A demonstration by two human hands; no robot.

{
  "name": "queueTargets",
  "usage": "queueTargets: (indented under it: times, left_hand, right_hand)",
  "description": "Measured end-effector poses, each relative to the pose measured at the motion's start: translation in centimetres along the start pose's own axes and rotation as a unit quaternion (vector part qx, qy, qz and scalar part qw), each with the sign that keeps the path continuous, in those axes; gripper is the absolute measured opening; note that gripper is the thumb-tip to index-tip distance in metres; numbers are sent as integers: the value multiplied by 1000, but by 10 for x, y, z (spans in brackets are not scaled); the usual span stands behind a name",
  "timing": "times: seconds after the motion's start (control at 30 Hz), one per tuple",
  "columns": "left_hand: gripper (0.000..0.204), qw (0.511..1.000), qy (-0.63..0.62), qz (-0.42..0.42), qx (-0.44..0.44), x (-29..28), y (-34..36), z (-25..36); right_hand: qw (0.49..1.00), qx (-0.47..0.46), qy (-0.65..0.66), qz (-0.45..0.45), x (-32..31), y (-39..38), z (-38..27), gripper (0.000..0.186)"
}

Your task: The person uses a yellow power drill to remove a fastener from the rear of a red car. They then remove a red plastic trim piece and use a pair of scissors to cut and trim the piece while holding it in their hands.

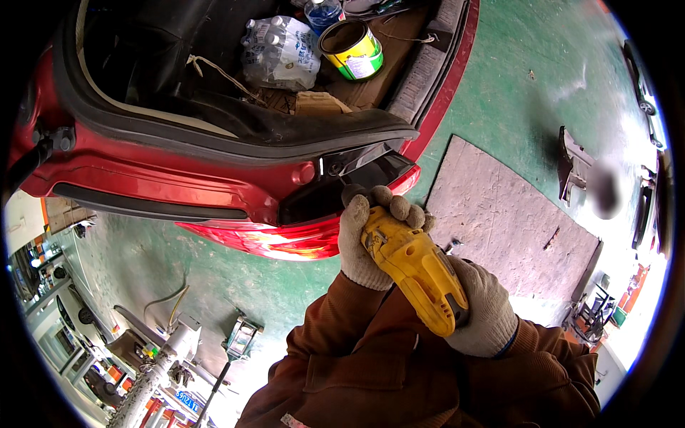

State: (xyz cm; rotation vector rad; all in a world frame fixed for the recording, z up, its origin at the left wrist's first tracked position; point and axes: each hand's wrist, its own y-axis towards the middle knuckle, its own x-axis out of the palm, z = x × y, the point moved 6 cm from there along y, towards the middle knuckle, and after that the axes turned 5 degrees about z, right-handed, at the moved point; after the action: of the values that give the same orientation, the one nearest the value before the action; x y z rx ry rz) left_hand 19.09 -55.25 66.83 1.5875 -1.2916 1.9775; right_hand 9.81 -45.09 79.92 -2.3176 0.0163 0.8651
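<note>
Both my hands wear pale knit gloves and hold a yellow power drill [412,265]. My left hand [357,241] is wrapped round its front end, near the dark chuck [352,192]. My right hand [491,312] grips the drill at its rear, where the handle is mostly hidden. The chuck points at the rear corner of a red car, by the black recess [312,203] above the red tail light [285,241]. Whether the bit touches anything there I cannot tell.
In the open trunk lie a pack of water bottles [285,53], a yellow-green can [353,51] and a blue-capped jug [325,14]. A brown board [506,214] lies on the green floor [492,93] to the right. A floor jack [242,337] stands at lower left.
</note>
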Motion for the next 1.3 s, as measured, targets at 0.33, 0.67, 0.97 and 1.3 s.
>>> queueTargets:
  times: [0.33,0.67,0.97,1.3]
  left_hand:
    - [39,1000,-8,2,-5,0,0,-1]
    - [38,1000,-5,6,2,2,0,-2]
    - [41,1000,2,16,1,4,-1,-2]
    - [42,1000,4,-6,-2,4,1,-1]
  right_hand:
    - [1000,-10,5,8,-3,1,-4,69]
    - [1000,0,6,-1,-3,4,0,69]
    - [999,-20,2,38,-4,-3,1,70]
    - [1000,-23,16,14,-3,0,0,72]
